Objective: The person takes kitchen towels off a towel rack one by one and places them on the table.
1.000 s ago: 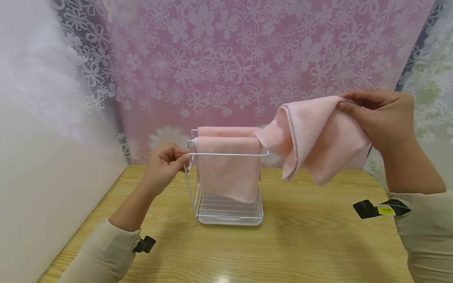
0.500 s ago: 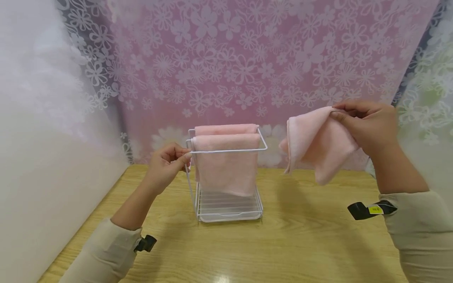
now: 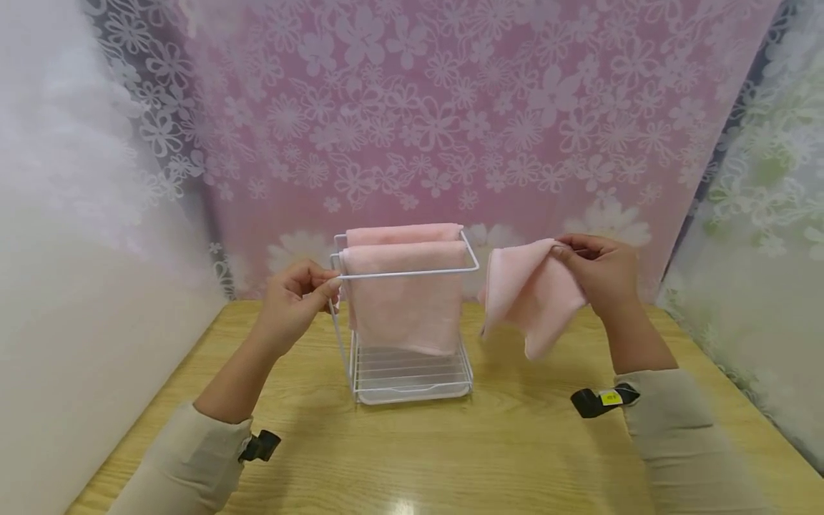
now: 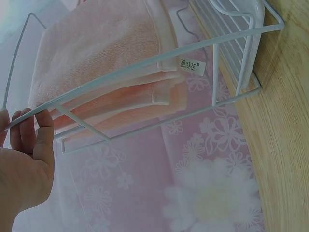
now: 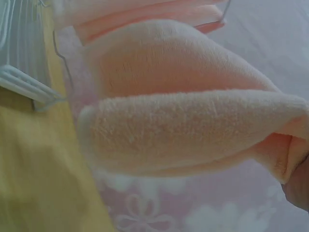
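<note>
A white wire rack (image 3: 412,273) stands on the table, with two pink towels draped over its bars: a front towel (image 3: 405,307) and a rear towel (image 3: 405,233). My left hand (image 3: 292,304) pinches the rack's upper left corner between thumb and fingers; the left wrist view shows the fingers curled round the wire (image 4: 96,82). To the right of the rack, my right hand (image 3: 601,275) pinches a third pink towel (image 3: 531,293) by its upper edge. This towel hangs loosely folded in the air, apart from the rack, and fills most of the right wrist view.
A clear tray (image 3: 412,393) sits at the rack's base under its wire shelf. The wooden table (image 3: 515,458) stretches in front and to both sides. A pale wall (image 3: 96,250) bounds the left, and a pink flowered curtain (image 3: 438,107) hangs behind.
My right hand has drawn its towel off and away from the rack's right end, then lowered it and come back leftward. The left hand keeps its grip on the rack.
</note>
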`<state>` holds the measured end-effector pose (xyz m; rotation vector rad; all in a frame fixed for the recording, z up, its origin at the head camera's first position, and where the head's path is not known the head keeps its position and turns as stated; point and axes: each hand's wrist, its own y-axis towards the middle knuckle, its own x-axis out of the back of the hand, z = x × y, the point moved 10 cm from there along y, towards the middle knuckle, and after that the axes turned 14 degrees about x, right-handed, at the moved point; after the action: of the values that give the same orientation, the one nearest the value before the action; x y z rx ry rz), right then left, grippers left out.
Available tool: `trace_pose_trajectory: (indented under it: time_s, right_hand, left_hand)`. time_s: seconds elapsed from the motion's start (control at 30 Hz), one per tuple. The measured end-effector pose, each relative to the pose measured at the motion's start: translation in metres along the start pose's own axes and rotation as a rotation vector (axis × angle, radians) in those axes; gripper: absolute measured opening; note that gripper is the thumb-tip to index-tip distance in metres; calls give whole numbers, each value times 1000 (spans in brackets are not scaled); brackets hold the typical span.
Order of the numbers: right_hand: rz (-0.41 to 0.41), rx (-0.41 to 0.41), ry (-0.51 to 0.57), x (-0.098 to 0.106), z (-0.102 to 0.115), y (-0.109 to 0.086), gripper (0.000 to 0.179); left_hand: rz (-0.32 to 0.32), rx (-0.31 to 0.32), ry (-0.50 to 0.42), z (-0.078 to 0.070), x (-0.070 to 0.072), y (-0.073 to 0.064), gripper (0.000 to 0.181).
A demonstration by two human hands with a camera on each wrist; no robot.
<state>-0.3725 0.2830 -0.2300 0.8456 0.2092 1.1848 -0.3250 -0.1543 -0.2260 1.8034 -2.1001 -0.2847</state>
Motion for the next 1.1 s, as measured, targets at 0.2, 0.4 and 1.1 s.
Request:
trace_pose_trajectory:
  time_s: [0.2, 0.4, 1.1]
  right_hand:
    - [-60, -207, 251, -38, -52, -27, 41]
    - [-166, -380, 330, -38, -101, -60, 34]
    - [-84, -578, -111, 20, -192, -117, 53]
  left_hand:
    - [-33, -14, -10, -5, 6, 1, 3]
    - [-29, 1, -17, -1, 3, -1, 4]
    - [-9, -13, -2, -1, -3, -2, 2]
